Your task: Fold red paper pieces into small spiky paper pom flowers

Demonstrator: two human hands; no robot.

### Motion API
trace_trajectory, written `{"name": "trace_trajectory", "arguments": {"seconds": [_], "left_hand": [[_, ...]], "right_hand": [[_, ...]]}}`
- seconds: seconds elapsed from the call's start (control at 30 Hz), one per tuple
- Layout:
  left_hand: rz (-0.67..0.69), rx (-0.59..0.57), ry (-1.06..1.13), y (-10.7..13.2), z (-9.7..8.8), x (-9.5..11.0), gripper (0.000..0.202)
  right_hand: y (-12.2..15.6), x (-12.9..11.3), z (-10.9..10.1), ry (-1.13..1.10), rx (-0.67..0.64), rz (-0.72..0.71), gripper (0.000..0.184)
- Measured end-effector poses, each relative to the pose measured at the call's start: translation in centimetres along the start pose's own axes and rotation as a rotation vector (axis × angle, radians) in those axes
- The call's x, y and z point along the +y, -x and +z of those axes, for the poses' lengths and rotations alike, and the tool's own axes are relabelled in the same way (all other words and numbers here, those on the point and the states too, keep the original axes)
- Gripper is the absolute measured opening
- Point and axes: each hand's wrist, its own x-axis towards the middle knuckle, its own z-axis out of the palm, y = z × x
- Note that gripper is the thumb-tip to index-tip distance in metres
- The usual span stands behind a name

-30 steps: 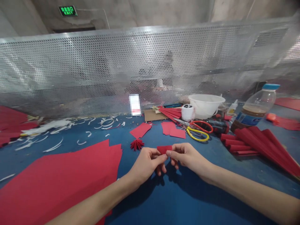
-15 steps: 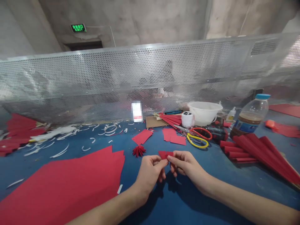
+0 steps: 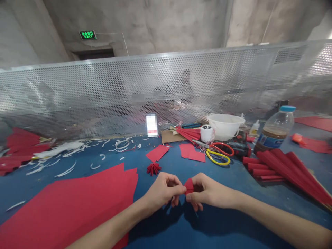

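Both my hands meet over the blue table (image 3: 207,228), pinching one small folded piece of red paper (image 3: 189,185) between them. My left hand (image 3: 162,190) grips its left side with thumb and fingertips. My right hand (image 3: 207,191) holds its right side, fingers curled under. A small pleated red paper rosette (image 3: 153,168) lies on the table just beyond my left hand. A big stack of red paper sheets (image 3: 72,204) lies to the left of my left arm.
Red-and-yellow scissors (image 3: 219,154), small red paper rectangles (image 3: 192,152), a white spool (image 3: 207,133), a white bowl (image 3: 226,126) and a bottle (image 3: 275,129) stand behind. Folded red fans (image 3: 287,166) lie at right. White paper trimmings (image 3: 70,152) litter the left. A perforated metal screen (image 3: 129,93) closes the back.
The red piece went from a flat strip to a smaller folded wedge between my fingers. My hands drew slightly nearer to me, and the view tilted upward.
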Motion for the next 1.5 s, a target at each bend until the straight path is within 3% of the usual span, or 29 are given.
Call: {"name": "trace_trajectory", "arguments": {"seconds": [0.23,0.37,0.5,0.7,1.13,1.5], "left_hand": [[-0.022,-0.11,-0.027,-0.2,-0.5,-0.4,0.014],[-0.009,-0.027,0.001,-0.4,-0.4,-0.4,0.019],[0.004,0.04,-0.007,-0.4,-0.2,-0.2,0.027],[-0.01,-0.026,-0.01,-0.4,-0.1,-0.2,0.039],[-0.018,-0.117,0.027,-0.6,-1.0,-0.4,0.038],[-0.03,-0.044,0.036,-0.6,-0.3,-0.3,0.046]], "right_hand": [[0.2,-0.8,-0.6,-0.026,0.032,0.016,0.018],[0.3,-0.5,-0.7,-0.024,-0.015,0.049,0.014],[0.2,0.0,-0.6,-0.04,0.082,0.045,0.017],[0.0,0.2,-0.6,-0.085,0.215,-0.01,0.023],[-0.1,0.5,-0.4,-0.021,0.226,-0.003,0.031],[-0.2,0.5,-0.3,0.006,0.241,-0.011,0.035]]}}
